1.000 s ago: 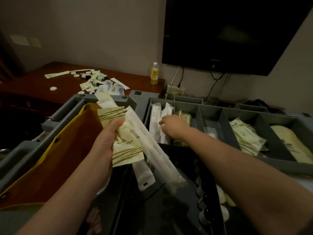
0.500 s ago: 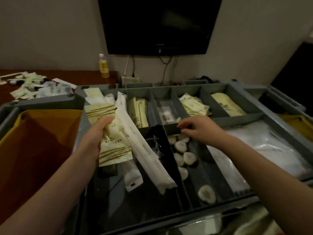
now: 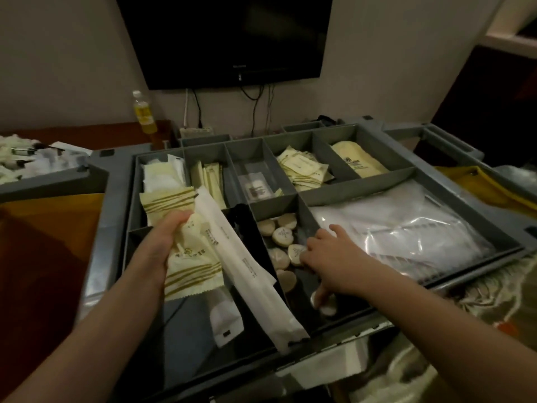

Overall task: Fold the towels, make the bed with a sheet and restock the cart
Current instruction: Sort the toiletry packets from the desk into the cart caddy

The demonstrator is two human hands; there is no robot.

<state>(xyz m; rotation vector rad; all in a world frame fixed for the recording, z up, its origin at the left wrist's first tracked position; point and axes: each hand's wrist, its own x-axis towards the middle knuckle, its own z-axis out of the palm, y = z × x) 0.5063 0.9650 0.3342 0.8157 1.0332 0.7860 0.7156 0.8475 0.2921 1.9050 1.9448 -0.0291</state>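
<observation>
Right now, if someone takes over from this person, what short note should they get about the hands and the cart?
Left hand grips a bundle of cream sachets and long white packets above the cart tray.
Right hand lies open among the round soaps in the middle compartment.
Done: the back compartments hold stock; clear bags fill the large one.
Left: sort the bundle into compartments; loose supplies wait on the desk. Towels and bed are not in view.
</observation>
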